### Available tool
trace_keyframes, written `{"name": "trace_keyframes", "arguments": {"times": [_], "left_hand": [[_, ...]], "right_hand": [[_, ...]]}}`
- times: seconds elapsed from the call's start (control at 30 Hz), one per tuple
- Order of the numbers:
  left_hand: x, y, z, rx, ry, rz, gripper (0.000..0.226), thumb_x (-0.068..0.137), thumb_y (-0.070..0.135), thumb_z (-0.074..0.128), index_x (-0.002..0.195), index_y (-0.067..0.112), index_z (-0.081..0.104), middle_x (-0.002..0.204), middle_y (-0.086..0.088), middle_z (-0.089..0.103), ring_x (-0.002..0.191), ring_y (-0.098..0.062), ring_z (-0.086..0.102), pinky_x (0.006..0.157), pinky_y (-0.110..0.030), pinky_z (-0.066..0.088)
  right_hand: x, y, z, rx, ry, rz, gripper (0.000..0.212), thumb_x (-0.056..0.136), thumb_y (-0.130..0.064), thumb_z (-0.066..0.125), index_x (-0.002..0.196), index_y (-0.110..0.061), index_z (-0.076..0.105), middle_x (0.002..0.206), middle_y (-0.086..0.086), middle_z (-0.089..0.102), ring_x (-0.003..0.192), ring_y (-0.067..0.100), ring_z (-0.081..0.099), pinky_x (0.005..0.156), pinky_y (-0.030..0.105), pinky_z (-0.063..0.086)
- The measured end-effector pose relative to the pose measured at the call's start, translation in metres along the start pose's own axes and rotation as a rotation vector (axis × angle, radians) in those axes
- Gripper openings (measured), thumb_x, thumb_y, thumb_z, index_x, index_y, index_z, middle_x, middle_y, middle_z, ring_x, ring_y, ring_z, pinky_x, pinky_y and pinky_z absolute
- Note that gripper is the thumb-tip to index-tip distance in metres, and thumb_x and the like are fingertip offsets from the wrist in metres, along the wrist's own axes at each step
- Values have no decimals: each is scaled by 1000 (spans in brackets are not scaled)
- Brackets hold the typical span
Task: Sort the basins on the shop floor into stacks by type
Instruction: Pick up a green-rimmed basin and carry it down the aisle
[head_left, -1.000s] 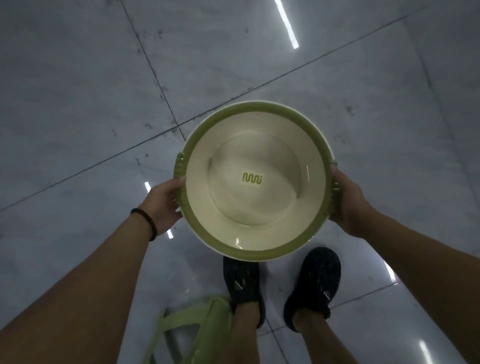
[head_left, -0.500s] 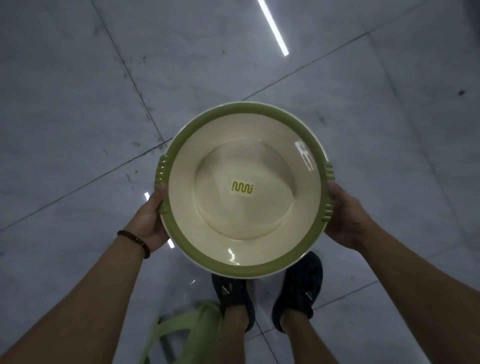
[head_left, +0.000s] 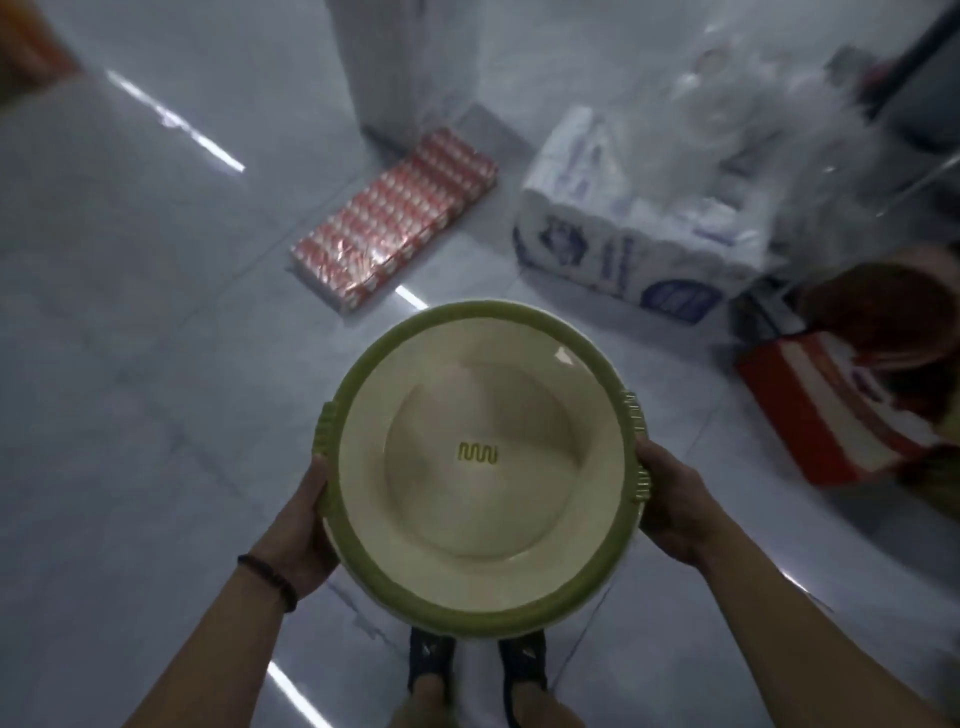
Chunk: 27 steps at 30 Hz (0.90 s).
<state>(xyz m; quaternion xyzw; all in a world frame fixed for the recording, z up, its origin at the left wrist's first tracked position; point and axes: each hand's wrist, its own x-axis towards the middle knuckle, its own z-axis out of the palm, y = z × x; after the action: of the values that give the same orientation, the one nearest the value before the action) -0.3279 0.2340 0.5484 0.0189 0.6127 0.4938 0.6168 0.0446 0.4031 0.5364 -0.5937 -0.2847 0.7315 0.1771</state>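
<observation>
The round cream plastic basin with green rim (head_left: 480, 467) is held in the grip of left hand (head_left: 301, 530) and right hand (head_left: 675, 501), whose fingers are hidden beneath it. The white wrapped packs (head_left: 623, 234) behind are blurred.

**Left side open, upper right blocked**

Open floor (head_left: 130, 364) runs down the whole left half of the frame. Upper centre: white column (head_left: 410, 62), with a red-and-white wrapped pack (head_left: 389, 223) lying at its foot. Upper right: white-and-blue multipack (head_left: 639, 228), clear plastic bags (head_left: 753, 104) behind it. Right edge: red box (head_left: 831, 415). A narrow floor strip separates the two packs. The basin (head_left: 483, 467) hides the floor at lower centre.
</observation>
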Motion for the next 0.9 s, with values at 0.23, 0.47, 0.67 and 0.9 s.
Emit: {"name": "trace_keyframes", "arguments": {"times": [0.23, 0.47, 0.67, 0.9], "left_hand": [[-58, 83, 171, 227, -371, -16, 56, 103, 52, 46, 141, 15, 63, 137, -19, 67, 120, -41, 67, 99, -56, 56], [-115, 44, 356, 580, -785, -124, 53, 103, 55, 52, 138, 18, 67, 135, -19, 67, 121, -42, 65, 104, -60, 52], [-221, -74, 472, 838, -1005, -217, 48, 101, 55, 56, 126, 18, 75, 127, -17, 72, 124, -40, 64, 101, -55, 51], [-387, -253, 534, 996, -1263, -295, 52, 96, 56, 57, 127, 17, 73, 128, -21, 71, 114, -41, 69, 99, -60, 55]], "right_hand": [[-188, -35, -84, 331, 337, -214, 43, 99, -49, 62, 115, -12, 79, 97, 11, 76, 90, 30, 69, 93, 52, 51], [-360, 48, -158, 689, 709, -365, 33, 96, -54, 68, 92, -23, 80, 84, 5, 72, 76, 21, 66, 75, 41, 53], [-493, 169, -194, 1040, 1111, -394, 73, 63, -68, 86, 116, -19, 81, 115, 14, 79, 109, 40, 71, 95, 55, 59], [-652, 319, -213, 1240, 1350, -409, 46, 92, -59, 64, 105, -18, 77, 81, 6, 78, 93, 32, 68, 76, 41, 54]]}}
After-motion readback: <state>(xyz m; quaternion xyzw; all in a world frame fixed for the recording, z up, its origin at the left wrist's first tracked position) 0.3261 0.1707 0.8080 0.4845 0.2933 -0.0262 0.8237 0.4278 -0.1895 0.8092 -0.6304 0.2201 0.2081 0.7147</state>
